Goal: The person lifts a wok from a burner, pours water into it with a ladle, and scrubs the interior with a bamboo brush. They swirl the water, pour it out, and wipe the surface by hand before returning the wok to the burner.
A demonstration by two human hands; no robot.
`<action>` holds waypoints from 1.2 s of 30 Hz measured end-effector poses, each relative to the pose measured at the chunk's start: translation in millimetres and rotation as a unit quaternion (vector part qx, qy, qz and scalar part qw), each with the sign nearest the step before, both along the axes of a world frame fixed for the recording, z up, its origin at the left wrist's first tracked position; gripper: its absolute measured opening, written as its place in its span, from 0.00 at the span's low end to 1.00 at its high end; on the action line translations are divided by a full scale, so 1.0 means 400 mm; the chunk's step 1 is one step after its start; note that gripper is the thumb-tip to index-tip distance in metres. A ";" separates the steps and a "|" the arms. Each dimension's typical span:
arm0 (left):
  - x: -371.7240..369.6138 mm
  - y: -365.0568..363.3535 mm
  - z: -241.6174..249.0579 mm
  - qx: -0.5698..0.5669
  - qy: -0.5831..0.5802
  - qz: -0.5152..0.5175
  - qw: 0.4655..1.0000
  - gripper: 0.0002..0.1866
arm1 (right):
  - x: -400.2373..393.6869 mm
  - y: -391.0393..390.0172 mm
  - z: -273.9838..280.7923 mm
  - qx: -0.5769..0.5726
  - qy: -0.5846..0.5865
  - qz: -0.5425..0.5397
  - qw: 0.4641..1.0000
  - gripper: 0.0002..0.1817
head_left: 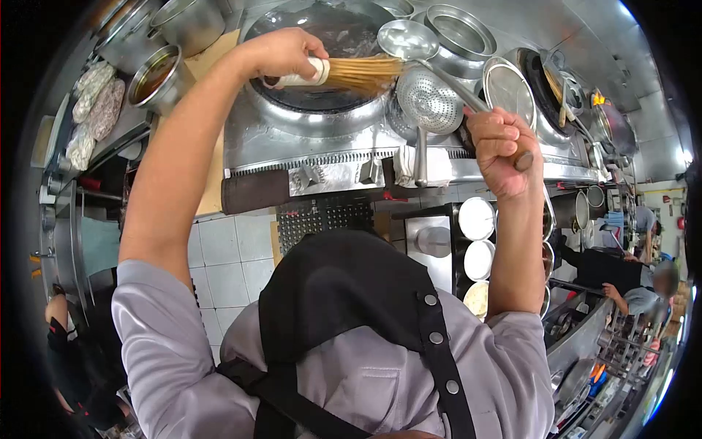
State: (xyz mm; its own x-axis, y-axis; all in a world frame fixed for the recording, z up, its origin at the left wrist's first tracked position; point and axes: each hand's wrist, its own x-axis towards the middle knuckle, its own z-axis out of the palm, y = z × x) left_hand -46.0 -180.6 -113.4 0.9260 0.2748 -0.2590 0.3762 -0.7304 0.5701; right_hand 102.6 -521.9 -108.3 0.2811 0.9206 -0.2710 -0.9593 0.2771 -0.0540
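Note:
My left hand (296,55) is wrapped round the white-bound handle of a bamboo wok brush (358,73), held sideways over the front of a large dark wok (314,99). The brush's bristles point right and look blurred at the tips, close to the ladle. In my right hand (503,146) is the wooden-ended handle of a ladle (408,39); its metal bowl reaches up and left to the wok's right edge. Below the ladle's handle lies a perforated skimmer (430,101), its handle toward me over a folded white cloth (431,167).
Metal bowls (461,33) and a mesh strainer (510,88) are right of the wok. At left are a pot of brown liquid (155,77) and wrapped bundles (95,110). White containers (477,219) stand below my right arm. Another person (614,274) is at far right.

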 end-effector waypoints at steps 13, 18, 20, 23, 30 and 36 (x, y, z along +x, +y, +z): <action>-0.418 0.156 -0.050 0.123 0.012 0.041 0.992 0.24 | -0.271 -0.003 -0.007 0.006 -0.036 0.073 0.997 0.07; -0.479 0.129 -0.073 0.180 -0.102 0.143 0.968 0.22 | -0.300 0.003 -0.005 0.002 -0.055 0.076 0.996 0.07; -0.465 0.078 -0.075 0.211 -0.126 0.130 0.961 0.22 | -0.302 0.005 0.002 -0.006 -0.060 0.078 0.995 0.07; -0.404 0.025 -0.143 0.136 -0.218 0.081 0.963 0.23 | -0.289 0.015 0.005 -0.042 -0.085 0.090 0.991 0.07; -0.416 0.120 -0.197 0.163 -0.181 0.180 0.953 0.22 | -0.191 0.158 -0.061 -0.206 -0.278 0.127 0.930 0.04; -0.446 0.162 -0.058 0.168 -0.189 0.273 0.928 0.23 | -0.080 0.194 -0.216 -0.213 -0.408 -0.101 0.882 0.22</action>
State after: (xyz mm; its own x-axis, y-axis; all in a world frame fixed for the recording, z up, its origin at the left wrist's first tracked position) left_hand -224.4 -115.9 -136.8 0.6317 0.7368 0.2412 0.5626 -0.6497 0.5113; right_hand 70.7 -444.3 -194.9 0.6884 0.6938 -0.2117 -0.4868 0.2254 -0.8439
